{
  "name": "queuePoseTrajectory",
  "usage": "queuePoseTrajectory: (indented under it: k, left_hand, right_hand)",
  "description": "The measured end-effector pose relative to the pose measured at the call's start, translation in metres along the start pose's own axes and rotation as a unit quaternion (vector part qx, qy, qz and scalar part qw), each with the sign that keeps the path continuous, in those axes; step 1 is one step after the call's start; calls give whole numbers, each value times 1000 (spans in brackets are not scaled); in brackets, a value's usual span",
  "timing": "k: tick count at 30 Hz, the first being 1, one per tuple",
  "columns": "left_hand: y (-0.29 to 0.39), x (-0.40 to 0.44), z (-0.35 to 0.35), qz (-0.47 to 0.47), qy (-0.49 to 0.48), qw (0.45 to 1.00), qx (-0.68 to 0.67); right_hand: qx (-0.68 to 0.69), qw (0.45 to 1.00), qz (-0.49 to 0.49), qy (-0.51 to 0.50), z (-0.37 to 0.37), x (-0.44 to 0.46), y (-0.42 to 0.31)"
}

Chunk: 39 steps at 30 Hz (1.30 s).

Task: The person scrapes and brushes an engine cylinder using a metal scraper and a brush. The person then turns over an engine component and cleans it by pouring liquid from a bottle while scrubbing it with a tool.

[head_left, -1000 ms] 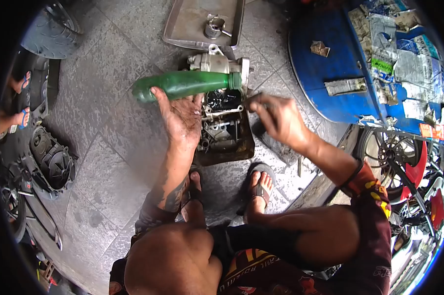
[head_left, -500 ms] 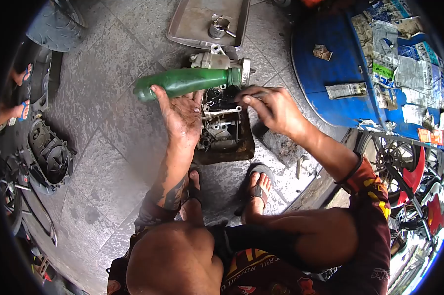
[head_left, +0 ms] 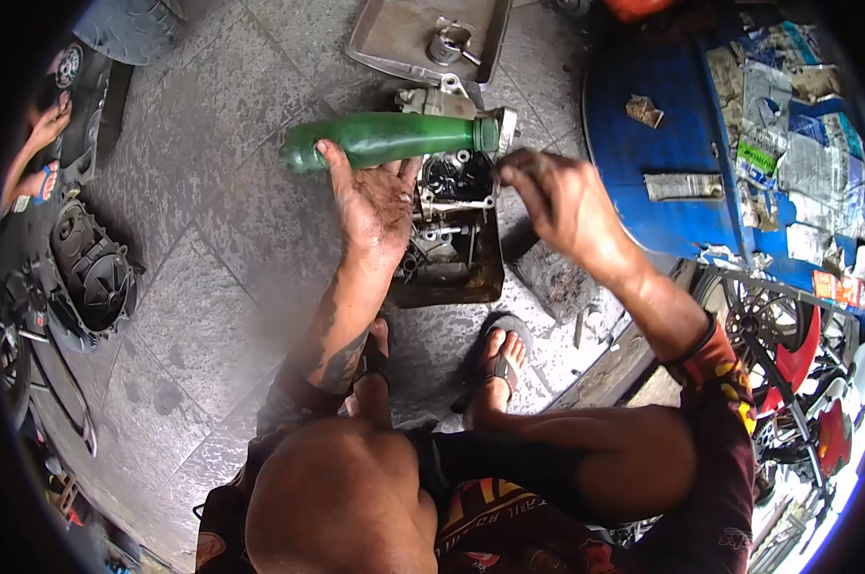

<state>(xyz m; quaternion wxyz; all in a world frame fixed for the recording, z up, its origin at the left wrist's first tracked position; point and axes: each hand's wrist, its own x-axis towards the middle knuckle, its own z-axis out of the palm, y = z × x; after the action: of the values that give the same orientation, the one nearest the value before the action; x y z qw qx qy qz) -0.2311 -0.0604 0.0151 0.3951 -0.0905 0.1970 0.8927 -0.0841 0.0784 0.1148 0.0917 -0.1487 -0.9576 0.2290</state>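
A green bottle (head_left: 389, 140) lies nearly level across my left hand (head_left: 375, 206), its neck pointing right and my thumb hooked over its side. Below and right of the bottle is a metal engine part (head_left: 457, 182) with dark, oily insides, resting on a grimy metal tray (head_left: 452, 290) on the floor. My right hand (head_left: 559, 196) is to the right of the engine part, its fingers curled together. Something dark shows at the fingertips, but it is too small and blurred to name.
A larger tray (head_left: 383, 38) holding a metal cup (head_left: 450, 44) lies beyond. On the right stands a blue drum (head_left: 633, 124) with torn packaging on it. At left are an engine cover (head_left: 96, 273) and another person's hand and foot (head_left: 45, 182). Motorcycle wheels stand lower right.
My right hand reached left over the engine part and has drawn back right. The bottle stays in my left hand. The view has shifted slightly, and another person's hand now shows at left.
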Motion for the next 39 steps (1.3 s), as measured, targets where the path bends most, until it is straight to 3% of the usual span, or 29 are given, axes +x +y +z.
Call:
queuePoseTrajectory:
  k: [3, 5, 6, 11, 13, 15, 17, 19, 21, 23, 25, 28, 31, 34, 35, 37, 39]
  left_hand:
    - [3, 3, 2, -3, 16, 1000, -7]
    - [0, 0, 3, 5, 8, 1000, 23]
    - [-2, 0, 4, 3, 9, 1000, 22]
    - [-1, 1, 2, 0, 8, 1000, 15]
    - [-1, 2, 1, 9, 7, 1000, 17]
    - [-1, 2, 0, -11, 4, 1000, -5]
    - [0, 1, 5, -4, 21, 1000, -11]
    - [-1, 1, 4, 6, 13, 1000, -4]
    - [-1, 2, 5, 9, 14, 1000, 4]
    - [0, 0, 9, -5, 14, 1000, -7]
    - [1, 0, 8, -1, 29, 999, -15]
    - [1, -1, 7, -6, 1, 1000, 3]
    - [2, -1, 9, -6, 1, 1000, -4]
    - [2, -1, 9, -10, 7, 1000, -11]
    - [2, 0, 8, -10, 8, 1000, -11]
    - [1, 1, 8, -2, 7, 1000, -6]
    - [0, 2, 9, -5, 8, 1000, -3]
  right_hand:
    - [-5, 1000, -24, -11, -3, -8, -17]
    - [30, 994, 75, -74, -13, 0, -10]
    - [12, 999, 30, -22, -12, 8, -8]
    - [-41, 998, -47, -23, -8, 14, -29]
    - [-39, 995, 50, -81, -19, 23, -21]
    - [-72, 992, 46, -93, -14, 14, -21]
    - [-51, 996, -26, -71, -11, 8, -31]
    - [4, 996, 17, -85, -17, 17, -18]
    - [-30, 995, 53, -81, -21, 18, -23]
    - [-21, 996, 5, -87, -15, 7, -35]
    - [-9, 992, 39, -118, -21, 5, -28]
    - [7, 994, 79, -75, -21, 12, -32]
    - [4, 996, 32, -88, -9, 5, -34]
    - [-30, 975, 179, -127, -25, 21, -32]
    - [-30, 975, 179, -129, -22, 22, -32]
    - [4, 996, 35, -78, -13, 20, -31]
    - [9, 996, 37, -80, -10, 18, -25]
